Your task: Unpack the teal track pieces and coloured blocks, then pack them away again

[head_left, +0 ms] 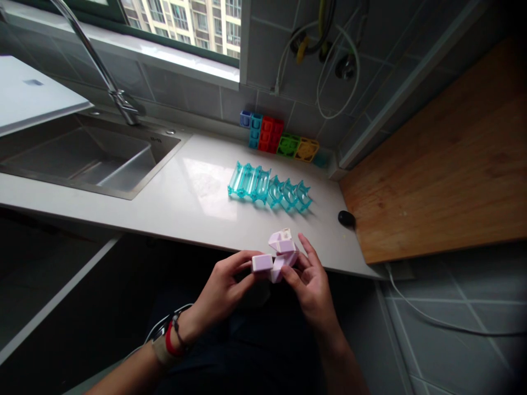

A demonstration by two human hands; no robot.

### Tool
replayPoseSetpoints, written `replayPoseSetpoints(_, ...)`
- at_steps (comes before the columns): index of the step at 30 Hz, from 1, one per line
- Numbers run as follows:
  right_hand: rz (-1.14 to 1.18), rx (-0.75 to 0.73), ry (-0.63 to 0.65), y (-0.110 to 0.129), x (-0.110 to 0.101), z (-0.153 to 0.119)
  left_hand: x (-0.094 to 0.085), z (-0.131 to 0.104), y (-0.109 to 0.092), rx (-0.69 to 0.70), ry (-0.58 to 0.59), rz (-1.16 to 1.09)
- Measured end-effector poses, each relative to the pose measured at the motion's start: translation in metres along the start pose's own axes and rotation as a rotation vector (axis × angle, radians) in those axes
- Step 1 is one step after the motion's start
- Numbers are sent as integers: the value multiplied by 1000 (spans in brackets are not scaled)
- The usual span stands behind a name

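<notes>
From the head camera, both hands work close together, just over the near edge of a white countertop (177, 208). The left hand (224, 284) pinches a pale lilac block (262, 263) between thumb and fingers, its box-like end facing up. The right hand (312, 288) grips a cluster of angled lilac blocks (284, 241), thumb on the near side and fingers behind, with the index finger raised clear of it. The two lilac parts meet or nearly meet between the hands; whether they are joined cannot be told.

The lilac pieces look like smooth, rigid plastic, so they should be light and stiff, with little give under a squeeze. Their flat faces may be a little slippery, and the angled cluster could swivel or come apart if held at only one end. The flat sides of the single block look the surest hold; the cluster seems best held near its middle, where its segments meet.

Beyond the hands, ridged translucent teal track pieces (248, 184) lie beside curved teal pieces (289, 195). Against the tiled wall stand red cube blocks (270, 135), a green block (289, 145) and a yellow block (307, 149). A black computer mouse (346, 219), by its shape, sits near a wooden panel (436, 164) at the right.
</notes>
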State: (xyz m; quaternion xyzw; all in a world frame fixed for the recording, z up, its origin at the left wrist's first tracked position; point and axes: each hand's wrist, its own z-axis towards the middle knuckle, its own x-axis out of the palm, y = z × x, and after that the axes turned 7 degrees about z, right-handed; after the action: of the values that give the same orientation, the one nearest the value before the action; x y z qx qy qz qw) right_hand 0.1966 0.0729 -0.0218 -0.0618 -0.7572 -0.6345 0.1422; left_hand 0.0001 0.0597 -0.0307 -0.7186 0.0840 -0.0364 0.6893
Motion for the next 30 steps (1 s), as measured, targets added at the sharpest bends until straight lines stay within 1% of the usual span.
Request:
replayPoseSetpoints(3,-162,-45,-3,3,2,-12,-2,-5,-3,97,-112,99)
replayPoseSetpoints(5,-210,-68,-4,2,4,-19,-3,-6,-6,132,-134,119)
replayPoseSetpoints(10,-270,-151,-28,-3,12,-28,-5,-7,-11,131,-100,142)
replayPoseSetpoints(12,-320,-230,-54,-4,15,-29,-3,-8,-10,86,-76,105)
replayPoseSetpoints(15,-416,-406,-91,-6,17,-30,2,-8,-9,4,-43,9)
replayPoseSetpoints(17,-489,-503,-76,-8,17,-30,5,-8,-11,-10,-35,-25)
replayPoseSetpoints(19,-522,-535,-43,-11,16,-31,4,-8,-14,16,-25,-11)
replayPoseSetpoints(21,-473,-504,-29,-12,12,-32,1,-8,-19,69,-17,44)
replayPoseSetpoints(25,-218,-358,-109,-4,3,-25,-10,-8,-22,190,-14,153)
replayPoseSetpoints(28,-151,-191,-79,10,-3,-16,-15,-8,-19,258,78,176)
replayPoseSetpoints(30,-138,-115,-48,18,-3,-12,-15,-9,-18,233,130,152)
